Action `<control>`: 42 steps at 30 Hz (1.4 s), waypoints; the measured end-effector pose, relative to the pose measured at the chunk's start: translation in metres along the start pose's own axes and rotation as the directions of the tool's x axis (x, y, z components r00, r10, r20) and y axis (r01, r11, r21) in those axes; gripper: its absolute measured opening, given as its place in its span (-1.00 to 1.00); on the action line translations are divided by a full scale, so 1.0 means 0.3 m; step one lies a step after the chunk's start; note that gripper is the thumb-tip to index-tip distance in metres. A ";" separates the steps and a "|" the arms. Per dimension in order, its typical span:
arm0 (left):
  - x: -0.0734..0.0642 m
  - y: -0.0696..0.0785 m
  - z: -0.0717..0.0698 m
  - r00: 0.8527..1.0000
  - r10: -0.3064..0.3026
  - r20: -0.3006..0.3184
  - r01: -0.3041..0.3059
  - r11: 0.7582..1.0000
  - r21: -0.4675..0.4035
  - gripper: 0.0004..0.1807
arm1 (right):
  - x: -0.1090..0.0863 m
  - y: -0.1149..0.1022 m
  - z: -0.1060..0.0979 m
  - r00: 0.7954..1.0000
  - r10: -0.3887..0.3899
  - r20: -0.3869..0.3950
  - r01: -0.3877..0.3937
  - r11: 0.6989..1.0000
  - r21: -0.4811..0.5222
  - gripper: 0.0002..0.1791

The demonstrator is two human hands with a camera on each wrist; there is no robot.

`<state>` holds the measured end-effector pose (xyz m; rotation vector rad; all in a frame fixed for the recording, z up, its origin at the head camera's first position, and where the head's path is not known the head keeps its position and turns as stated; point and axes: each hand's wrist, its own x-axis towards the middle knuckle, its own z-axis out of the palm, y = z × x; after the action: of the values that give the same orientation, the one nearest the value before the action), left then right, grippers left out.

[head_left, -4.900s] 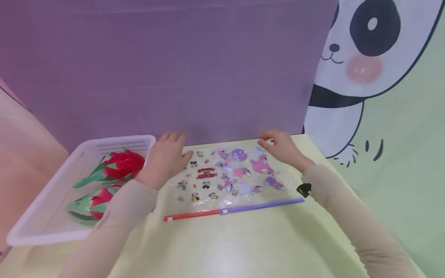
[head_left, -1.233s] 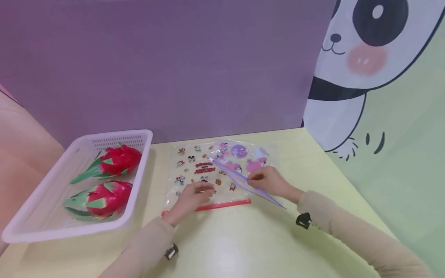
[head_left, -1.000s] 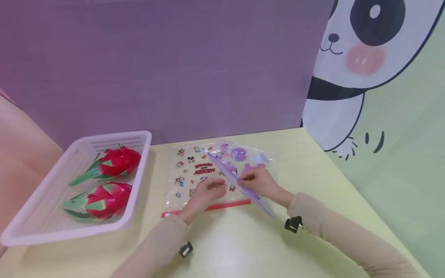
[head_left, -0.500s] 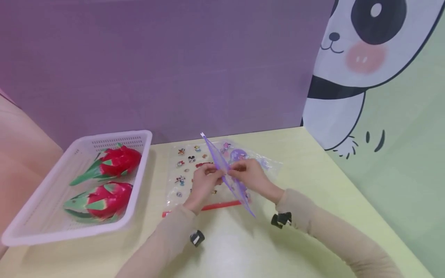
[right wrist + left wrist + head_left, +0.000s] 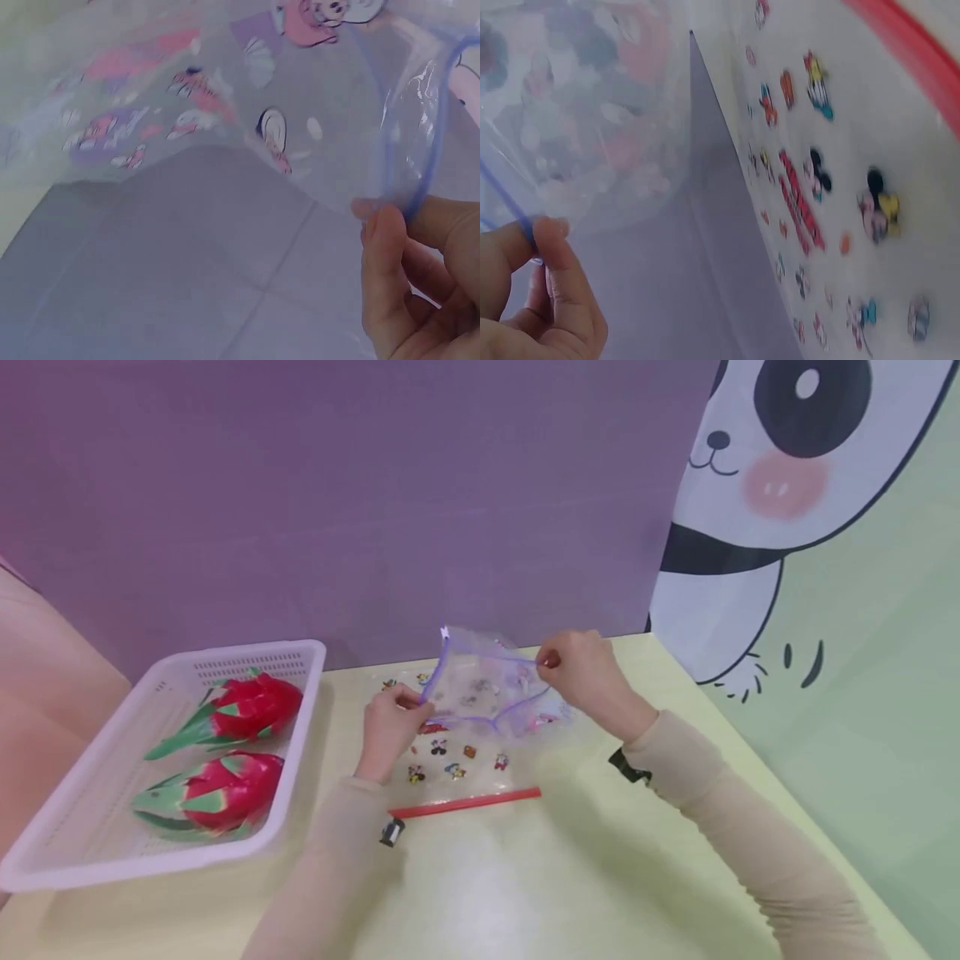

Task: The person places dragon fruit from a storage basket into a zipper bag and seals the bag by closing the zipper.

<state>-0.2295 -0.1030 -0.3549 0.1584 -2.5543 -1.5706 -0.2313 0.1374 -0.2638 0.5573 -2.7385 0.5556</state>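
Note:
Held up over the table is a clear zip bag [image 5: 480, 685] with a purple zip edge and pink and purple cartoon prints. Its mouth gapes wide. My left hand [image 5: 392, 727] pinches the purple edge at its left side, between thumb and forefinger [image 5: 551, 244]. At the other side, my right hand [image 5: 588, 681] pinches the edge the same way, as the right wrist view shows with the thumb [image 5: 384, 240] against the film. Beneath lies a second clear zip bag [image 5: 457, 781] with a red zip strip and small cartoon figures, flat on the table and partly covered.
A white plastic basket [image 5: 288, 793] stands at the left, holding two red and green dragon fruits, one behind [image 5: 258, 706] and one in front [image 5: 232, 793]. A purple wall [image 5: 375, 510] rises behind the pale yellow table [image 5: 480, 893]; a panda mural [image 5: 787, 485] is at the right.
The purple-edged bag was lifted off the table by my right hand, then my left hand took hold of its edge too. Both hands have since drawn apart, and the bag's mouth has opened.

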 end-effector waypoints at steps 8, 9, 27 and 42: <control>0.005 -0.017 -0.061 0.999 0.040 -0.033 -0.035 0.989 0.142 -0.89 | 0.005 0.033 -0.074 0.993 0.090 0.071 -0.091 0.996 0.014 -0.89; 0.004 -0.016 -0.062 0.998 0.049 -0.038 -0.043 0.988 0.149 -0.90 | 0.004 0.035 -0.075 0.994 0.085 0.065 -0.086 0.996 0.022 -0.88; -0.020 -0.010 0.026 0.991 -0.070 0.116 0.086 0.987 -0.136 -0.73 | 0.007 0.048 0.078 0.979 0.165 0.123 -0.198 0.918 0.343 -0.89; -0.063 0.000 0.026 0.970 -0.090 0.225 0.129 0.978 -0.162 -0.75 | 0.003 0.043 0.105 0.972 0.203 0.117 -0.232 0.907 0.352 -0.88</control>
<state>-0.2123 -0.0931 -0.3598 0.1169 -2.5853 -1.9454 -0.2439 0.1348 -0.2953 0.3576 -2.8031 1.1358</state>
